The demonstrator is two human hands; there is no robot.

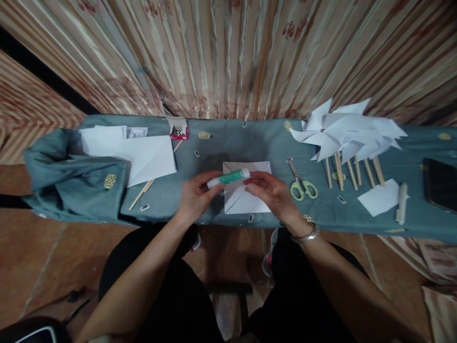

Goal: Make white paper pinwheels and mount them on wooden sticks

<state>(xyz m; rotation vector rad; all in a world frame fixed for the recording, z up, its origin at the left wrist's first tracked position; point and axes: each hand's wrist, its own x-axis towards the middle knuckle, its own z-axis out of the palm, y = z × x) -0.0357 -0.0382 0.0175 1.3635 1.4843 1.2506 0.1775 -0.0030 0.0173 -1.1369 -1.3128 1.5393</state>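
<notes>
A green and white glue stick (229, 177) is held level above a white paper square (246, 197) that lies on the grey-blue cloth of the table (250, 143). My left hand (196, 196) is closed round the stick's left end. My right hand (272, 191) pinches the stick's right end, where the white cap is. The paper square shows diagonal cut or fold lines, and both hands cover parts of it.
Green-handled scissors (303, 185) lie right of the square. Several white paper pinwheels (348, 133) on wooden sticks lie further right, with a small paper piece (380, 197), a white tube (402, 204) and a dark phone (440, 185). Left: paper sheets (135, 155), a wooden stick (143, 193), a red pin box (178, 129).
</notes>
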